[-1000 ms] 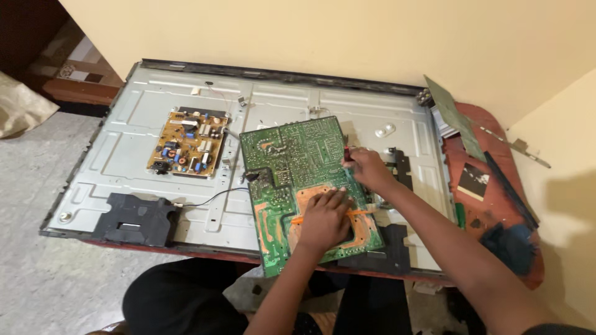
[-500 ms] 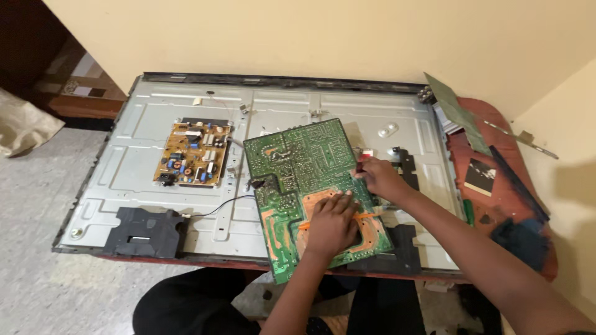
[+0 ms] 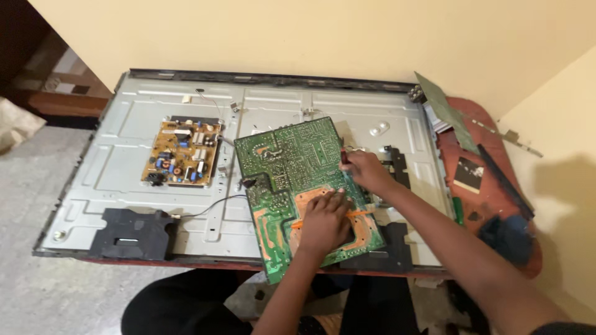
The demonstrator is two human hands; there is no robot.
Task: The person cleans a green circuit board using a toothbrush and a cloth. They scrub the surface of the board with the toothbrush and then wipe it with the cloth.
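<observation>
A large green circuit board [image 3: 285, 161] lies solder side up on the metal back panel of a flat screen [image 3: 112, 167]. My left hand [image 3: 323, 223] presses flat on the board's lower part, over its orange copper areas. At the board's right edge my right hand [image 3: 366, 170] grips a thin red-tipped tool [image 3: 343, 153], its tip against the board.
A smaller tan circuit board [image 3: 181, 153] is mounted on the panel's left half. Black speaker blocks [image 3: 133, 232] sit at the near edge. A red table [image 3: 490, 198] at the right carries a green board, black strips and small parts. A yellow wall stands behind.
My right hand has moved slightly up along the board's right edge with the tool. The camera view has shifted a little; my left hand stays on the board.
</observation>
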